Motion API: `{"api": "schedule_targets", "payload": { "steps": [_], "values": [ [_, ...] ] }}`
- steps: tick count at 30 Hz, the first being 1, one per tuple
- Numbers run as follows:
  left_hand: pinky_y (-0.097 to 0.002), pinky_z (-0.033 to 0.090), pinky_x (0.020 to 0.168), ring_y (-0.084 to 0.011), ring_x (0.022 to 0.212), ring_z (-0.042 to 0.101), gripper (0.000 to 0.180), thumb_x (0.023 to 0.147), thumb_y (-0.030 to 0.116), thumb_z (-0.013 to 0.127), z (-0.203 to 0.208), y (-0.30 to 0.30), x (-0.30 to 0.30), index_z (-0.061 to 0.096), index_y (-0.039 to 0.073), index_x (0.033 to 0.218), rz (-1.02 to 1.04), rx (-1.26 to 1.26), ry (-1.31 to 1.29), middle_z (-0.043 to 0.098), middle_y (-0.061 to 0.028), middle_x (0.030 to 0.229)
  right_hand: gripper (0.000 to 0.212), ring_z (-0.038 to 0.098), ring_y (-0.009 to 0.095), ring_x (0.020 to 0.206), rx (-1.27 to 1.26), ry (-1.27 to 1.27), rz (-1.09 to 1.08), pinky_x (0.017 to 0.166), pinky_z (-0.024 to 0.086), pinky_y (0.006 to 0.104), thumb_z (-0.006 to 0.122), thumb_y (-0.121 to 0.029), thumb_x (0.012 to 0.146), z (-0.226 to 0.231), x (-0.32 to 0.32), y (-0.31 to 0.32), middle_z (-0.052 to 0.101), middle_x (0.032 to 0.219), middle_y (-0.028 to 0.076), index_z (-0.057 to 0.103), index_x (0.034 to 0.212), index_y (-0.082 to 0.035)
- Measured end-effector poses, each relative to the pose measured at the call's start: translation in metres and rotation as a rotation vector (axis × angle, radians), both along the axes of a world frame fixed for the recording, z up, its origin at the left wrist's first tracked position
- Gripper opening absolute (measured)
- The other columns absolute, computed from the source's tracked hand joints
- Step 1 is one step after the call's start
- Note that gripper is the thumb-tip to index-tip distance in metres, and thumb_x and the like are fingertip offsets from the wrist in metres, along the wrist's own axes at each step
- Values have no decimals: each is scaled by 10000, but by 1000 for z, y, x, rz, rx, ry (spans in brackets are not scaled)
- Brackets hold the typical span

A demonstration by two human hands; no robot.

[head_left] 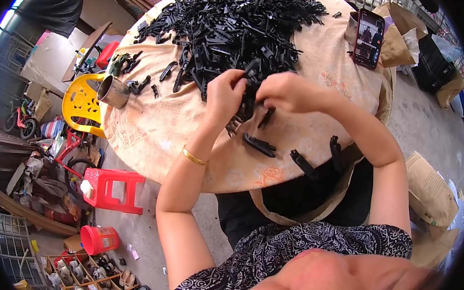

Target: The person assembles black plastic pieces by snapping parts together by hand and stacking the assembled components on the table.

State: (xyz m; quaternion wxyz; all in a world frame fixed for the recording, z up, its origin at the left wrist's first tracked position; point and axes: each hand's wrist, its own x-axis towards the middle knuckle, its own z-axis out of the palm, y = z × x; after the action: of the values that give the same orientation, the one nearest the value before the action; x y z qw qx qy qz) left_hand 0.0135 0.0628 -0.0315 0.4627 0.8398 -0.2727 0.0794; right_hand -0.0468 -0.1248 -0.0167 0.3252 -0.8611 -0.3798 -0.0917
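Note:
A large heap of small black plastic parts (234,30) covers the far half of the round, cloth-covered table (155,134). At the heap's near edge, my left hand (225,95) is closed, thumb and fingers pinching a black plastic part (252,67) that sticks up past the fingertips. Just right of it is my right hand (289,92), slightly blurred, its fingers curled in; whatever they hold is hidden. Below the hands lie separate black parts: one long piece (259,144), another (302,164) by the near edge, and a third (335,149) to its right.
A metal cup (113,92) stands on the table's left side. A phone (368,39) is propped upright at the right. Around the table are a yellow chair (82,102), a red stool (114,189), a red bucket (100,239) and a brown paper sack (431,189).

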Motion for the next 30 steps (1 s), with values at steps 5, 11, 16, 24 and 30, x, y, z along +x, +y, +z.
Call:
{"api": "schedule_targets", "payload": {
  "steps": [5,11,16,24,30],
  "values": [
    [-206,480,550,-97,626,593,215,862,77,559,12,4,1,592,-57,1027,-65,-277,429,636,-71,754,201,609,244,725,178,-225,-153,669,485,305,588,-15,790,8,21,-10,622,822,131,614,990,-9],
    [-187,460,498,-78,587,564,251,873,86,572,14,15,0,577,-36,1092,-319,-582,855,623,-60,752,206,638,187,725,358,-36,-185,644,498,283,607,-26,801,1,17,1,647,837,140,605,1005,5],
    [-181,437,497,-56,571,541,281,860,90,595,24,7,-17,567,-56,1099,-171,-163,404,617,-41,723,219,636,228,714,376,-92,-176,635,499,293,635,-62,789,-7,14,4,642,825,140,601,996,4],
    [-249,469,512,-125,532,582,215,807,50,624,22,3,-27,609,-29,1007,-115,-52,95,642,-108,731,344,614,248,758,248,-206,-151,689,489,311,733,-168,716,-2,15,-7,615,846,143,602,979,11],
    [-321,488,609,-275,689,622,194,772,67,648,22,2,-29,620,-6,949,-110,45,-198,629,-165,834,300,617,209,722,335,-1,-170,644,489,288,729,-106,706,1,7,-6,627,824,122,614,956,14]
  ]
}}
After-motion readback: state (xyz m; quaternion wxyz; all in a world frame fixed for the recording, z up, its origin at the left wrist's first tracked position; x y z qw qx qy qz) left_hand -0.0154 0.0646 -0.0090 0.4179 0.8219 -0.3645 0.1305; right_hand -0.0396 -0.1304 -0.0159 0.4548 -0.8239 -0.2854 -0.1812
